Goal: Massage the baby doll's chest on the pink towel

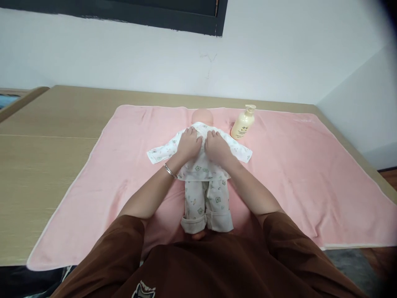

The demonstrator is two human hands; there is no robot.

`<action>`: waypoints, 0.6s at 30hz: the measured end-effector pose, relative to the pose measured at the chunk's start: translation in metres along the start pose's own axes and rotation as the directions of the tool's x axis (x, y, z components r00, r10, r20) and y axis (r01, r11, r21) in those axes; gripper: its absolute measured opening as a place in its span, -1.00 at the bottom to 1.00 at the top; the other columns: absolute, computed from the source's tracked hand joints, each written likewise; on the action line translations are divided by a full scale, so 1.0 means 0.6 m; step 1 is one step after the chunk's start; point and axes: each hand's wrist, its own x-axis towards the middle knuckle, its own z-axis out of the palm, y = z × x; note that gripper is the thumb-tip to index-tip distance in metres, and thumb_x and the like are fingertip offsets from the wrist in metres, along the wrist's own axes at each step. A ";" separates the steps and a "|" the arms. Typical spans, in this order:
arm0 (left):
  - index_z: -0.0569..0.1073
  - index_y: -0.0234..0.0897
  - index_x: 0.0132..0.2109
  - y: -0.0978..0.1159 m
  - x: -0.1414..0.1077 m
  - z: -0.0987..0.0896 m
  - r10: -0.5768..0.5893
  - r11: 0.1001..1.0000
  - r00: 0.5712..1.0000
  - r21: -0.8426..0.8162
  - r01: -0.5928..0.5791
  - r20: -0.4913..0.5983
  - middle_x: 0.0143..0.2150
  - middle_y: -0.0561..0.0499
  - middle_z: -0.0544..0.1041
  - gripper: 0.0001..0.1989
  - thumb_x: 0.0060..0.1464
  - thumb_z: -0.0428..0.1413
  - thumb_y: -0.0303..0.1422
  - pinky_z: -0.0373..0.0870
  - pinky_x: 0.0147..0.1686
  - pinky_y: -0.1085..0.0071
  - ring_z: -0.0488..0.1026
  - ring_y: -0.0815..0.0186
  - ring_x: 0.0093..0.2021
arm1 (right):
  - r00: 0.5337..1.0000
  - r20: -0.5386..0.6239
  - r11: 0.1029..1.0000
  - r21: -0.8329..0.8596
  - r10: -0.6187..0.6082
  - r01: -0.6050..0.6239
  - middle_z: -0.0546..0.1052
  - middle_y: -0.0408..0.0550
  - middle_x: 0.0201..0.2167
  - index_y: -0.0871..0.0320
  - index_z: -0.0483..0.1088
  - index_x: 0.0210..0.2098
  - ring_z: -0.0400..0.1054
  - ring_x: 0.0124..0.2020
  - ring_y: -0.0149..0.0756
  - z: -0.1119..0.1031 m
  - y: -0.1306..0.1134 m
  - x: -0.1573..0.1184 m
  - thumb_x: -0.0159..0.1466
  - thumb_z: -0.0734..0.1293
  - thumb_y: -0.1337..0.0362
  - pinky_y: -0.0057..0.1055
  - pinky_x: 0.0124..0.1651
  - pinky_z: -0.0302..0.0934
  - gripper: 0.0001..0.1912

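Note:
A baby doll (202,117) lies on a pink blanket (124,145), its head toward the wall. It wears a white patterned top (201,169) with both sleeves spread out, and matching trousers (194,203) with turned-up cuffs. My left hand (189,145) rests on the upper left of the top, its fingers bent and close together on the cloth. My right hand (216,147) lies beside it on the upper right, fingers likewise curled on the cloth. Whether either one pinches the fabric is hard to make out.
A cream pump bottle (242,124) leans at the doll's upper right on the blanket. The wooden table (40,165) shows along the left and back. A white wall (139,58) stands behind it, below a dark frame (155,16).

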 end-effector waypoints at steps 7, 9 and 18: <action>0.35 -0.70 0.23 0.004 -0.013 0.006 0.068 0.995 0.998 0.072 -0.068 -0.008 0.33 -0.56 0.38 -0.50 0.33 -0.20 -0.42 0.14 0.44 -0.12 0.25 -0.16 0.44 | 0.999 -0.042 0.998 -0.064 0.002 -0.004 0.49 0.48 0.16 0.56 0.39 0.16 0.35 0.25 0.19 -0.003 -0.021 -0.008 0.41 0.04 0.49 0.00 0.40 0.10 -0.53; 0.28 -0.73 0.30 0.017 -0.032 0.013 0.112 0.991 0.993 0.072 -0.109 -0.044 0.38 -0.58 0.32 -0.46 0.34 -0.20 -0.40 0.10 0.45 -0.15 0.17 -0.17 0.49 | 0.999 -0.051 1.000 -0.007 -0.001 0.001 0.51 0.44 0.13 0.53 0.43 0.10 0.34 0.26 0.15 -0.003 0.003 0.010 0.45 0.02 0.44 -0.03 0.41 0.09 -0.54; 0.30 -0.59 0.33 -0.020 0.005 0.023 -0.011 1.000 0.998 -0.017 0.010 -0.059 0.38 -0.46 0.37 -0.43 0.36 -0.14 -0.24 0.17 0.44 -0.05 0.27 -0.08 0.45 | 0.986 -0.106 0.984 0.142 0.125 -0.110 0.43 0.43 0.28 0.58 0.28 0.29 0.27 0.34 0.12 0.019 0.032 0.043 0.50 0.00 0.28 -0.08 0.43 0.06 -0.43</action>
